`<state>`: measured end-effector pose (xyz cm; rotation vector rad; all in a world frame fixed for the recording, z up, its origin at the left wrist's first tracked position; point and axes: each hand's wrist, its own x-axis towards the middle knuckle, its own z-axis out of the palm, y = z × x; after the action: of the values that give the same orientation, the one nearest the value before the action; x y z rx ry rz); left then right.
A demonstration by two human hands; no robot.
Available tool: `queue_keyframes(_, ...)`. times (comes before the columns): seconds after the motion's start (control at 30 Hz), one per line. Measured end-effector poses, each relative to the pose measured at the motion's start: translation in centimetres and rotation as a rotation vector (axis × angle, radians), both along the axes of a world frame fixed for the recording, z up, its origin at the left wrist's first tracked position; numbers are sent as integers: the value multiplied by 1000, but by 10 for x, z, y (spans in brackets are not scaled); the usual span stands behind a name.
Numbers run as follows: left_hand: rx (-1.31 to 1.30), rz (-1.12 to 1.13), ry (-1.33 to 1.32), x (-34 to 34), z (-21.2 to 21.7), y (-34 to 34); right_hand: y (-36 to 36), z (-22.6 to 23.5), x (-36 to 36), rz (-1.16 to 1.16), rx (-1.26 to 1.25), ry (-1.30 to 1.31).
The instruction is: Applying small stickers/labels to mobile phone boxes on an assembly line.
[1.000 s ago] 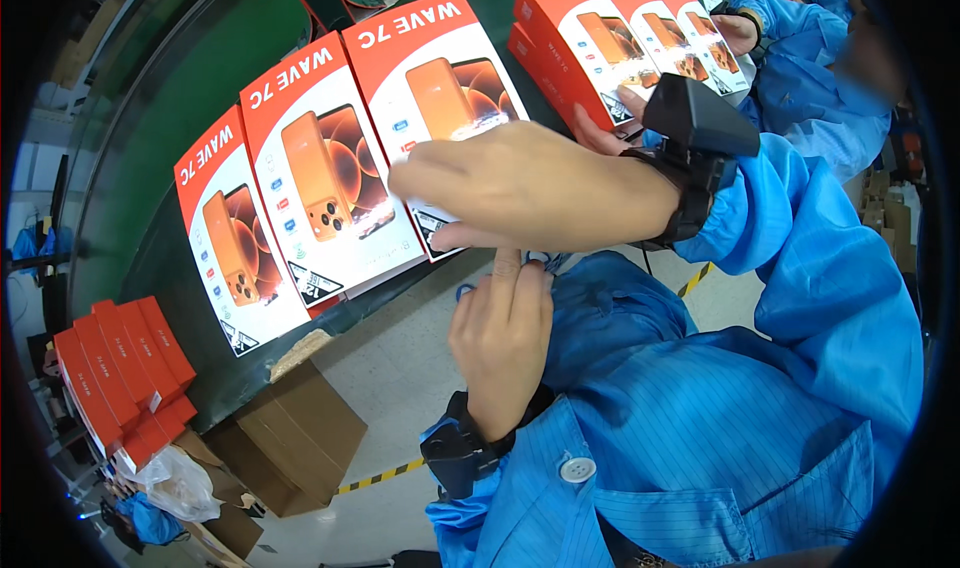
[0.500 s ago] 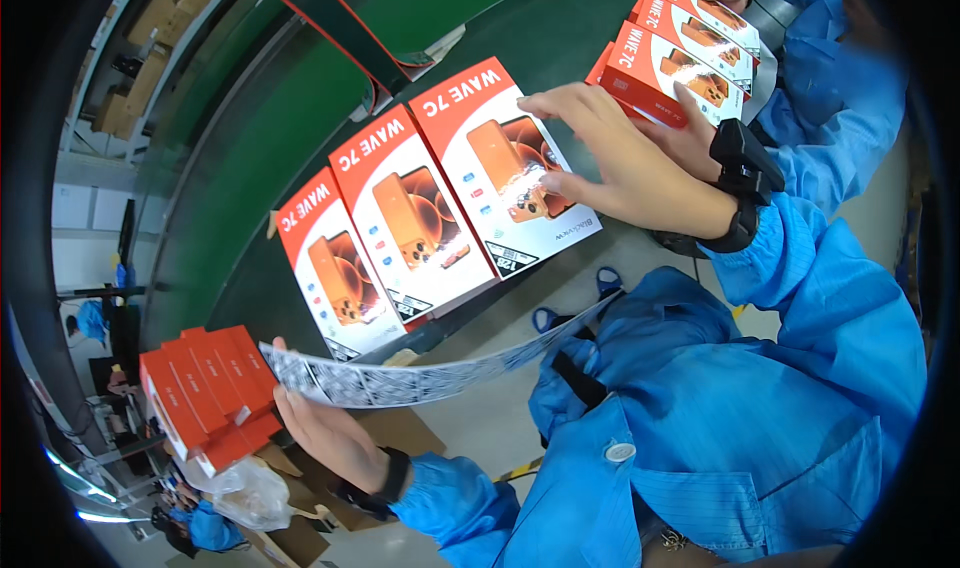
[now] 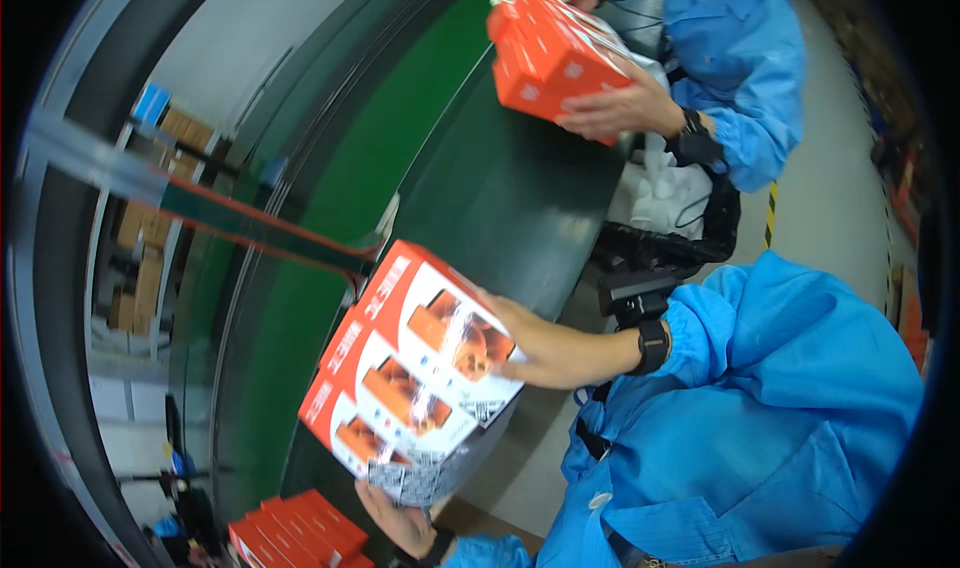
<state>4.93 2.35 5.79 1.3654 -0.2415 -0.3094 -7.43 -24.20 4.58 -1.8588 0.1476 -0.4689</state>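
Red-and-white retail boxes [image 3: 415,368], three side by side, lie at the near edge of a dark green conveyor belt [image 3: 500,198]. The right hand [image 3: 510,333] lies across the far box, fingers flat and close together on its top face. The left hand [image 3: 395,513] grips the near end from below, fingers curled under a strip of white printed labels [image 3: 415,478] that hangs over the boxes' front edge. Half a second ago the left hand was stretched out away from the boxes, pulling that strip taut; now it has come in, so the strip looks laid across the row. Beyond the fingers, a co-worker in blue lifts an orange-red stack of boxes [image 3: 550,53]. Below the left hand sits another red stack [image 3: 295,538].
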Motion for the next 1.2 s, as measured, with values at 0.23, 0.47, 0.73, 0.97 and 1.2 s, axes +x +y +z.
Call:
queue_keyframes(0.23,10,-132,-120,-62,38,-89,-96,37,-68,-72,225,-56)
queue_keyframes(0.47,170,-533,-68,-96,-44,-284,-279,-61,-154,-193,716,105)
queue_keyframes(0.73,293,-404,-24,-73,-122,-357,-359,-114,-108,-397,-116,274)
queue_keyframes(0.97,286,-191,-193,-114,-22,-292,-212,-3,-76,-135,-216,24)
queue_keyframes(1.2,-253,96,140,-139,-2,-220,-115,13,-58,367,361,271)
